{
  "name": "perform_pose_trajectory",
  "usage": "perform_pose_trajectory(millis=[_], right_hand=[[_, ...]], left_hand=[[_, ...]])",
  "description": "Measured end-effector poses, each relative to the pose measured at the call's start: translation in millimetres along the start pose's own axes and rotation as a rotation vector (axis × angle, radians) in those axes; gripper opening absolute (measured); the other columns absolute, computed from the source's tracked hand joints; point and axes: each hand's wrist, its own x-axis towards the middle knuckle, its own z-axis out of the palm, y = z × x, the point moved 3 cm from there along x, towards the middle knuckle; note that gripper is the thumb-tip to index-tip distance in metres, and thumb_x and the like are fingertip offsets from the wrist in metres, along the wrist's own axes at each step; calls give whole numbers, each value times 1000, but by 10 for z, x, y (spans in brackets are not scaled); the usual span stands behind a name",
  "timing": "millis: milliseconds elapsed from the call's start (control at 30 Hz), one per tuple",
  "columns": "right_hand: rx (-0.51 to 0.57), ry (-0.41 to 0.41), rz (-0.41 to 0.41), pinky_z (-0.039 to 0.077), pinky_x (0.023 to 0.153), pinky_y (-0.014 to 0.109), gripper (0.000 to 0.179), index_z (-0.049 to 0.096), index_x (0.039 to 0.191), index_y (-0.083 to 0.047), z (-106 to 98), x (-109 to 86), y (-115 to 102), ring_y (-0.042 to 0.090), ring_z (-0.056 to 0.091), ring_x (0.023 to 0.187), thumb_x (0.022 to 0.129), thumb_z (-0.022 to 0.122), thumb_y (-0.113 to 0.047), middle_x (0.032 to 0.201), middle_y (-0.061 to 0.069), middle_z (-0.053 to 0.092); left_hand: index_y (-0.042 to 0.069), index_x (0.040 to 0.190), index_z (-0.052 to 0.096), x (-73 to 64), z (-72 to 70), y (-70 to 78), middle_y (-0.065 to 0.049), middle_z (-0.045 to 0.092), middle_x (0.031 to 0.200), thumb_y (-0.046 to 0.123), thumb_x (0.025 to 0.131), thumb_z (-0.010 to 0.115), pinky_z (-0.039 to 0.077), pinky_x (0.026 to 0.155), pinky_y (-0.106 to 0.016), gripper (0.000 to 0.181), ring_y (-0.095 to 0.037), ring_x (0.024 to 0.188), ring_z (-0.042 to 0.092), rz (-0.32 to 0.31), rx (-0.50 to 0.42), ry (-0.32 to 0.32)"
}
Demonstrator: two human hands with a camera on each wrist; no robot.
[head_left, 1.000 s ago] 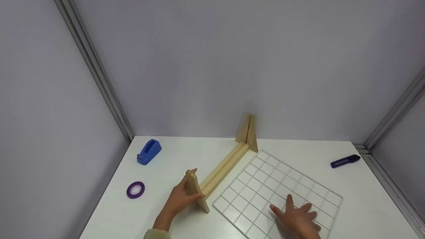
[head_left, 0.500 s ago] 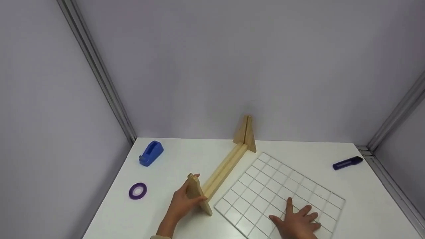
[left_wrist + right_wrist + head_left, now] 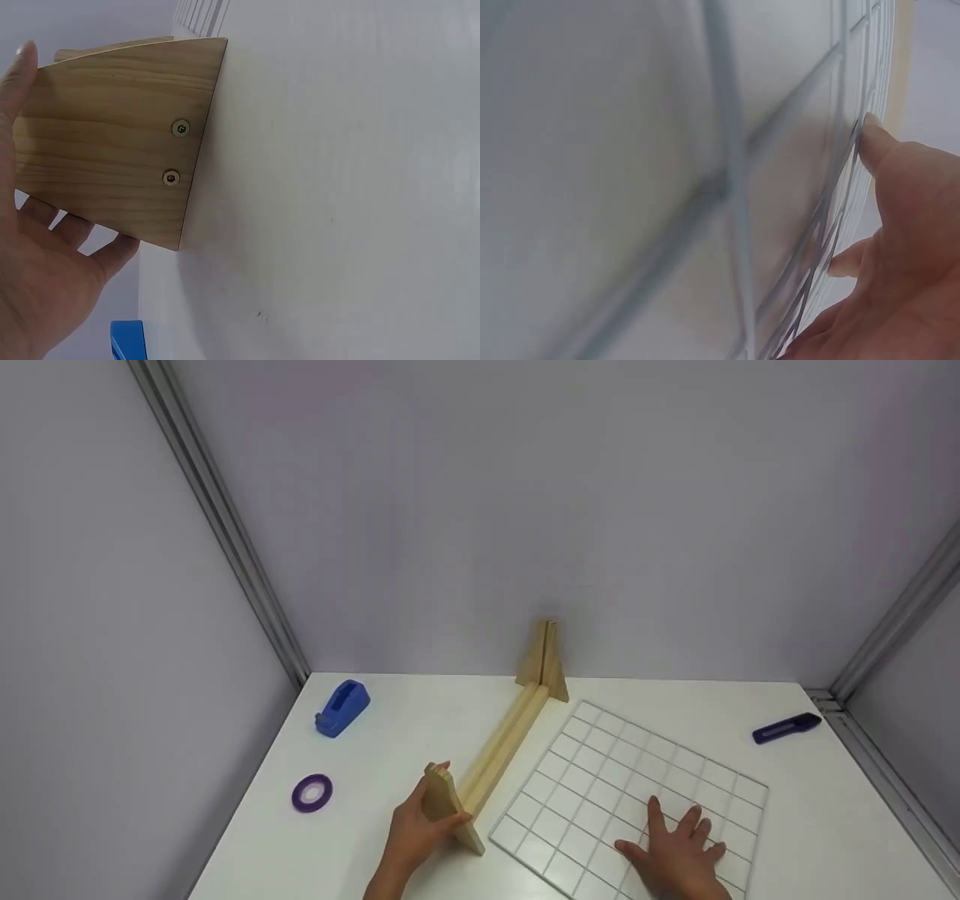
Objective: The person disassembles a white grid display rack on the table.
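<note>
A pale wooden stand (image 3: 504, 744), with a grooved bar between two tapered end pieces, lies obliquely across the white table. My left hand (image 3: 416, 829) grips the near end piece (image 3: 112, 142), thumb on one edge and fingers on the other. Two round bolt heads (image 3: 180, 128) show on that piece's outer face in the left wrist view. To the right of the stand, a white wire grid panel (image 3: 606, 766) lies flat. My right hand (image 3: 675, 851) rests on it with fingers spread; the right wrist view has its fingertips at the wires.
A blue tape dispenser (image 3: 343, 709) stands at the back left, with a purple tape roll (image 3: 312, 793) in front of it. Toward the right edge lies a dark blue box cutter (image 3: 786, 728). Grey walls (image 3: 562, 510) enclose the table behind and at the sides.
The far end of the stand has swung left, while its near end has come slightly toward me in my left hand. The grid panel has shifted a little left under my right hand.
</note>
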Motion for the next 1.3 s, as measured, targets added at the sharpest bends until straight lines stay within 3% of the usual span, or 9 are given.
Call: perform_pose_trajectory(millis=[500,733,1000,1200,1300], right_hand=[[34,-28,-89,10,99,90,106,20,161,-7,-50,193,101,77,1,137,89,50,-78,150,55,-3],[62,-22,-128,6,101,90,102,22,161,-9,-69,246,137,73,0,141,90,52,-75,156,48,-3],[65,-36,-169,3,101,90,102,25,161,-9,-56,344,191,70,0,143,88,56,-75,160,43,-3],[65,-62,-179,1,103,89,105,26,160,-10,-79,442,223,67,0,145,86,57,-77,162,40,-2],[75,-66,-189,0,102,89,106,26,160,-9,-106,461,226,66,0,145,85,58,-76,162,40,-1]], left_hand=[[27,148,51,-208,88,49,-9,51,155,47,73,88,38,118,-55,87,-35,143,47,-30,50,96],[36,145,53,-272,111,68,-5,52,154,48,72,88,39,117,-56,82,-34,143,48,-22,48,130],[29,147,52,-308,131,60,-4,55,152,49,72,88,40,116,-56,85,-33,142,49,-15,57,153],[34,144,54,-325,146,51,-3,55,151,55,69,88,39,116,-56,85,-33,142,49,-49,62,176],[29,146,54,-327,151,56,-4,55,152,53,69,89,39,116,-56,88,-33,143,49,-76,65,170]])
